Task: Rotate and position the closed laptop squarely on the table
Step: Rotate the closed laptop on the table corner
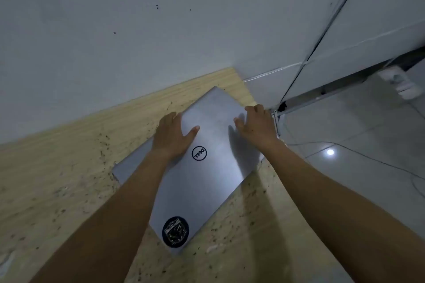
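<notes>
A closed silver laptop [202, 181] lies flat on the light wooden table [57, 179], turned at a diagonal to the table's edges. Its lid carries a round logo in the middle and a dark round sticker near the corner closest to me. My left hand [172, 135] grips the laptop's far left edge, fingers over the edge and thumb on the lid. My right hand [257, 124] holds the far right edge the same way, near the table's right side.
A white wall [138, 30] runs along the table's far side. The table's right edge [271, 167] drops to a tiled floor [356, 133] with a thin cable across it. A white object [400, 82] sits on the floor by a metal track.
</notes>
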